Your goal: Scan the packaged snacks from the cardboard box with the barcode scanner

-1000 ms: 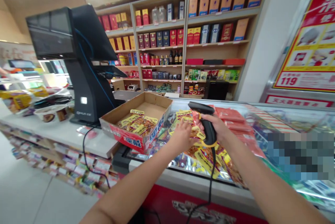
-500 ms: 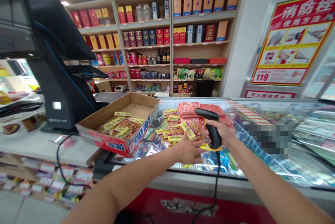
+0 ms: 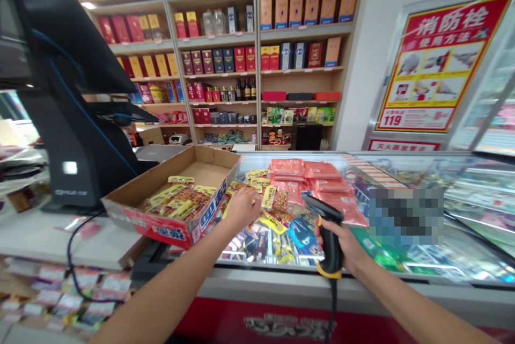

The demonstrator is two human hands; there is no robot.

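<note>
My right hand [image 3: 341, 242] is wrapped round the handle of a black and yellow barcode scanner [image 3: 332, 247], whose head points to the left. My left hand [image 3: 243, 209] is bent over a pile of small yellow-banded snack packets [image 3: 276, 199] on the glass counter top. Its fingers curl down onto the packets at the pile's left side, and their tips are partly hidden. Just left of this hand stands an open cardboard box [image 3: 209, 156] with more of the same packets [image 3: 181, 199] inside. Behind the pile lie stacked pink-red packs [image 3: 322, 172].
At the left a black checkout terminal [image 3: 76, 118] stands on a white counter [image 3: 100, 242]. The scanner's cable [image 3: 332, 306] hangs over the front edge of the glass-topped display case [image 3: 257, 274]. Shelves [image 3: 217, 73] of boxes and bottles line the back wall, with a red poster [image 3: 446, 65] at right.
My left hand has moved left towards the box, its fingers now curled instead of spread, and snack packets have shifted left with it. The scanner has come lower and closer, uncovering more pink-red packs.
</note>
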